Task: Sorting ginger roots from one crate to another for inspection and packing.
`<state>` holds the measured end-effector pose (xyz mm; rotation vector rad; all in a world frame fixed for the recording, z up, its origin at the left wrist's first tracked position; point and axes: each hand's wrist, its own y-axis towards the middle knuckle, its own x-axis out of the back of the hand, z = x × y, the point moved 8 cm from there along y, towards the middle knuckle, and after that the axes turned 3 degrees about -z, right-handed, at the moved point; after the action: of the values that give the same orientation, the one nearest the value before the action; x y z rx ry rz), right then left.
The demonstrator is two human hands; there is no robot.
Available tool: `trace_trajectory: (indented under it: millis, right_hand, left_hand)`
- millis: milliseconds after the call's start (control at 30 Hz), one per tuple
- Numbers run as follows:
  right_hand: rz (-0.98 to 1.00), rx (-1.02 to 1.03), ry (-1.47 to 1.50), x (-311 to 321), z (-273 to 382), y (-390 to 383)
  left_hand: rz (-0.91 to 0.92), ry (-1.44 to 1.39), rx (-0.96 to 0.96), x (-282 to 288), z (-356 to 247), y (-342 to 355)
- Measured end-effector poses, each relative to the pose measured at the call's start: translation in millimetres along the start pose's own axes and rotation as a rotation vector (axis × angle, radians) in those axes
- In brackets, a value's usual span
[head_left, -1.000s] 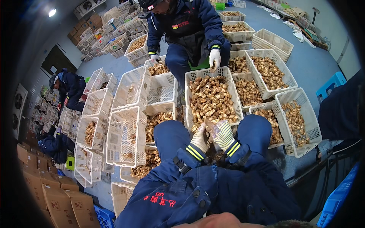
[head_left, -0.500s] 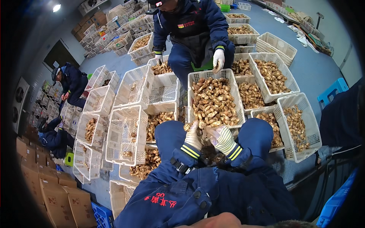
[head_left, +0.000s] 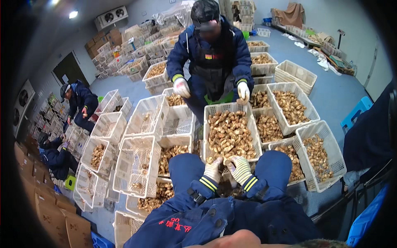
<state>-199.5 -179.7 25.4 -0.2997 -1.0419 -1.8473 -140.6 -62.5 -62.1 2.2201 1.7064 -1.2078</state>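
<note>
Both of my hands, in striped white gloves, meet at the near rim of a white plastic crate between my knees. It is heaped with stubby brown-and-cream mushrooms. My left hand is closed on a mushroom, whose pale end pokes out beside its fingers. My right hand is closed close by, its fingertips at a small brown piece between the hands. What it grips is too small to make out. Across the crate, a person in white gloves holds a brown piece at the far rim.
Emptier white crates stand stacked at my left, above crates of mushrooms. More filled crates are at my right, with a blue stool beyond. Two other people work at far left, near cardboard boxes.
My view has tilted up, so the scene sits lower. My hands have drawn closer together. The person opposite has lifted one hand from a crate on the left to beside their knee.
</note>
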Motion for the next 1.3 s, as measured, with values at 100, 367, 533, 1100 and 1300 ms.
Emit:
trace_trajectory:
  millis: [100,367,533,1100,1300]
  right_hand:
    - [-0.068,-0.031,-0.072,-1,-11,-3]
    - [-0.091,-0.060,-0.093,3,-13,-9]
    - [-0.026,-0.248,0.081,-2,-24,-11]
    - [0.248,-0.735,1.186,-78,-55,-38]
    - [0.258,-1.148,1.266,-104,-55,-69]
  left_hand:
    - [0.060,-0.019,-0.119,-20,-11,-8]
    - [0.001,0.007,-0.039,-26,-8,-23]
    - [-0.008,-0.042,0.088,-12,3,-14]
    - [0.196,0.239,-0.270,10,-44,1]
    - [0.110,0.059,0.134,-24,-13,-23]
